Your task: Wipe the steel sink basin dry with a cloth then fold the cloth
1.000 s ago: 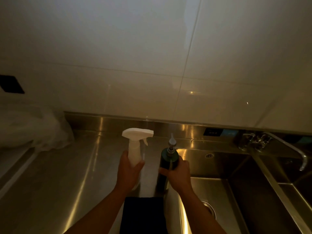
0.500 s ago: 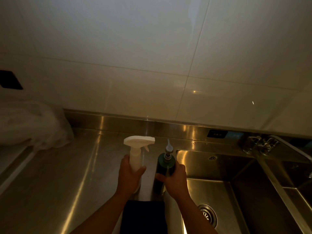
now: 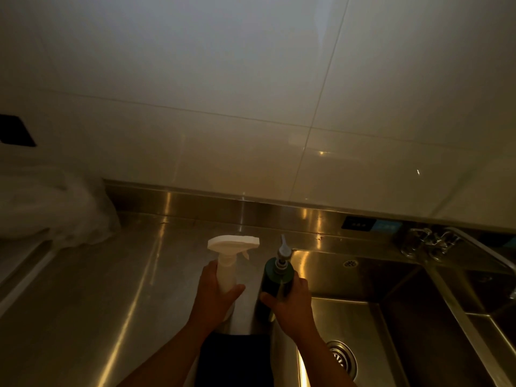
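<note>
The steel sink basin (image 3: 360, 328) lies at the lower right, its round drain (image 3: 342, 358) near the bottom edge. A dark cloth (image 3: 234, 361) lies flat on the steel counter (image 3: 97, 303) at the bottom centre, between my forearms. My left hand (image 3: 215, 300) is closed around a white spray bottle (image 3: 230, 255). My right hand (image 3: 290, 300) grips a dark green pump bottle (image 3: 277, 277). Both bottles stand upright on the counter just left of the basin's rim, beyond the cloth.
A second basin (image 3: 491, 303) lies at the far right beyond a steel divider, with a faucet (image 3: 435, 241) at its back. A clear plastic bag (image 3: 50, 213) sits on the counter's back left. A tiled wall rises behind, with a black outlet (image 3: 15, 132).
Both bottles have come down slightly and stand lower on the counter by the basin's rim. The view has tilted a little, showing more of the drain.
</note>
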{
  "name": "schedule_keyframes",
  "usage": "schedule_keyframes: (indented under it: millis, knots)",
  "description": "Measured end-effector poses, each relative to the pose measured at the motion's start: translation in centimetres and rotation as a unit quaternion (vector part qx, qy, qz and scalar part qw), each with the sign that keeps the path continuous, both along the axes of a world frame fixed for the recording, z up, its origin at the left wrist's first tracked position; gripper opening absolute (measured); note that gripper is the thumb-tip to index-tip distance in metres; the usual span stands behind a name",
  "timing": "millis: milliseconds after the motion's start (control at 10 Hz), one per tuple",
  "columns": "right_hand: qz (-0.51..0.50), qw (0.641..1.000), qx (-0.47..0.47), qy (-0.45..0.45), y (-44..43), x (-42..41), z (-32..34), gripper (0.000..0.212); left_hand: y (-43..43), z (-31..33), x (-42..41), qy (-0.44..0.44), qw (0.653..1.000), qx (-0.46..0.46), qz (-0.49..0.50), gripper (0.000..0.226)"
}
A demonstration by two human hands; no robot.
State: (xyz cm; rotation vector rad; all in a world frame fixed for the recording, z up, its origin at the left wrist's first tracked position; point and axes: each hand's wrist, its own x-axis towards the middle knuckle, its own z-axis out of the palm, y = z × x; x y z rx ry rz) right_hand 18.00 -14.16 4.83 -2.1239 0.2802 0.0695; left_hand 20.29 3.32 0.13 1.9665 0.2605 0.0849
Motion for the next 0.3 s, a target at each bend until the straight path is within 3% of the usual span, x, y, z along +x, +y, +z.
schedule_keyframes:
  millis: [100,200,300]
  knots:
    - [0.005,1.0,0.012,0.015,-0.3,-0.2,-0.4,0.093,0.3,0.1,-0.2,0.012,1.0,0.018,-0.008,0.086]
    - [0.019,0.997,0.004,0.077,-1.3,-0.8,-0.1,0.118,1.1,0.1,-1.2,0.084,0.995,0.055,0.009,0.105]
    - [0.02,0.987,-0.049,0.149,-2.7,-2.6,-0.5,0.107,1.5,-0.8,-4.6,0.13,0.982,0.141,0.001,0.094]
